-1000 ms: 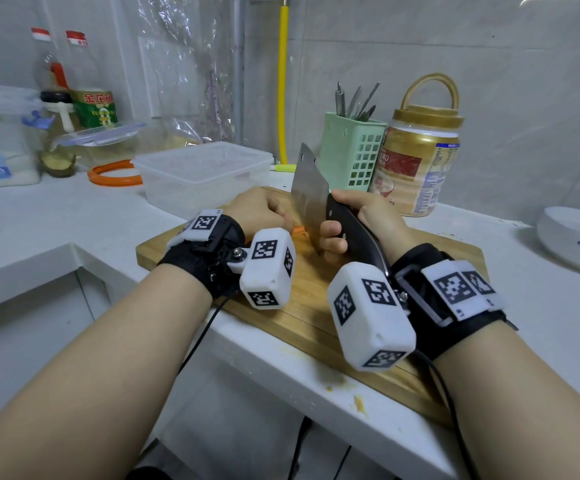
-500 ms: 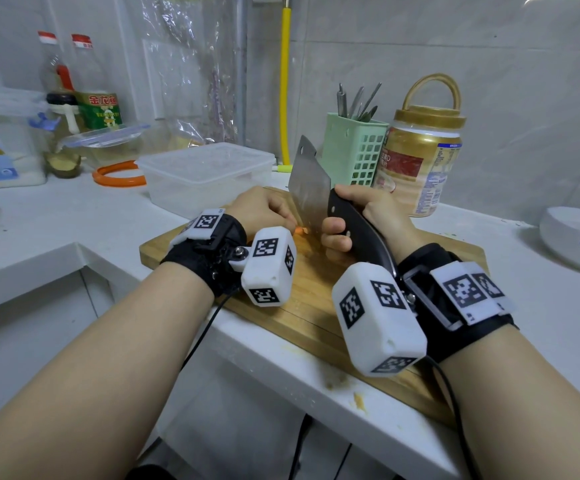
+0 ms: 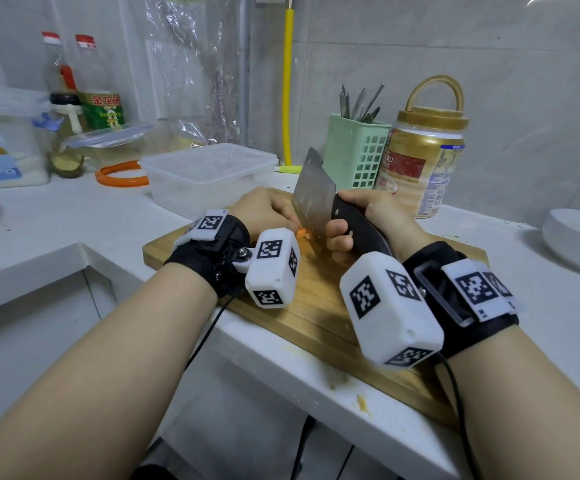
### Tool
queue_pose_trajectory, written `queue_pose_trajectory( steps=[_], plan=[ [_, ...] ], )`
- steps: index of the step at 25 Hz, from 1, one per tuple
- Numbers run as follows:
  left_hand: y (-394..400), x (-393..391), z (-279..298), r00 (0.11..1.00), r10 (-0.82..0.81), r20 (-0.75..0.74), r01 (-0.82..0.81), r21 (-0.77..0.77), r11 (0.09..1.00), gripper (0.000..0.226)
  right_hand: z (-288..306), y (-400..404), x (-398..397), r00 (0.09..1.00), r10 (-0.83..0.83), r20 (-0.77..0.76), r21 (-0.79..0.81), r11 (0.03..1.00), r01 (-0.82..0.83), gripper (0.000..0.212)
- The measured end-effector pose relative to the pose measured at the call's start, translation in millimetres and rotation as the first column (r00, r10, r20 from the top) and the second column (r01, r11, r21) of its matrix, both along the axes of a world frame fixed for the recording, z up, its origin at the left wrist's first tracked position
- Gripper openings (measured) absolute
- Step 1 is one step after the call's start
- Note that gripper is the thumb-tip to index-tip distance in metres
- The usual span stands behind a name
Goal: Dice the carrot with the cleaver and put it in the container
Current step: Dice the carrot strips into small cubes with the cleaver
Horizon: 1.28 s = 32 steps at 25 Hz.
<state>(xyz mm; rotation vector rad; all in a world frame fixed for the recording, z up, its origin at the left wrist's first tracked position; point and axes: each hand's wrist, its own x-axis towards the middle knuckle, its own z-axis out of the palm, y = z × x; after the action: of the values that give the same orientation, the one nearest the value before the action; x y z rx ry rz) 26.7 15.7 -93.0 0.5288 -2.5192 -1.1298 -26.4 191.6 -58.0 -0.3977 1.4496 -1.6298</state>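
Your white counter (image 3: 39, 216) runs across the view, and on it, at the centre, lies the wooden board (image 3: 309, 313) with one corner toward you. At 11 o'clock from the board, just beside its far edge, stands the clear container (image 3: 209, 174), its lid on. At 1 o'clock from the board stand the green basket (image 3: 354, 150) with utensils in it and, touching its right side, the gold-lidded jar (image 3: 423, 161). At 3 o'clock, well apart from the board, a white dish (image 3: 576, 240) sits at the frame's edge. At 10 o'clock, along the wall, you have bottles (image 3: 80, 84) and an orange ring (image 3: 122, 173). Your right hand (image 3: 368, 216) has its grip closed round the black handle of the cleaver (image 3: 313, 199); the blade stands on edge, tip pointing away from you, its cutting edge down at the board. Your left hand (image 3: 264, 209) lies at 9 o'clock of the blade, knuckles up and fingers curled down onto the carrot (image 3: 303, 233); how firmly that grip holds it you cannot tell, since the fingertips are hidden behind the wrist marker. Only a small orange bit of the carrot shows, on the board between your left fingers and the blade, touching the blade's left face. A few yellowish scraps (image 3: 361, 401) lie on the counter edge at 6 o'clock of the board.
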Motion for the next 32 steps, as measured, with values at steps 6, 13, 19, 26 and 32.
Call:
queue_pose_trajectory(
  steps=[6, 13, 19, 26, 32],
  plan=[
    [0, 1, -1, 0.999, 0.033, -0.012, -0.032, 0.039, 0.999, 0.011, 2, -9, -2, 0.998, 0.009, -0.057, 0.064, 0.998, -0.005, 0.023],
    [-2, 0, -2, 0.996, 0.084, -0.018, -0.082, 0.095, 0.992, 0.017, -3, -8, 2, 0.995, 0.052, -0.089, 0.005, 0.999, -0.051, 0.025],
    [1, -2, 2, 0.993, 0.049, 0.103, -0.049, 0.002, 0.999, 0.009, -2, 6, -2, 1.000, 0.008, 0.015, -0.081, 0.997, -0.007, 0.027],
    [-1, 2, 0, 1.000, -0.002, 0.001, 0.002, 0.038, 0.999, 0.009, -2, 4, 2, 1.000, 0.018, 0.006, -0.128, 0.992, -0.017, 0.027],
    [-1, 2, 0, 1.000, -0.020, 0.001, 0.020, 0.036, 0.999, 0.010, -2, 5, 1, 0.999, 0.045, 0.005, -0.104, 0.994, -0.044, 0.028]
  ],
)
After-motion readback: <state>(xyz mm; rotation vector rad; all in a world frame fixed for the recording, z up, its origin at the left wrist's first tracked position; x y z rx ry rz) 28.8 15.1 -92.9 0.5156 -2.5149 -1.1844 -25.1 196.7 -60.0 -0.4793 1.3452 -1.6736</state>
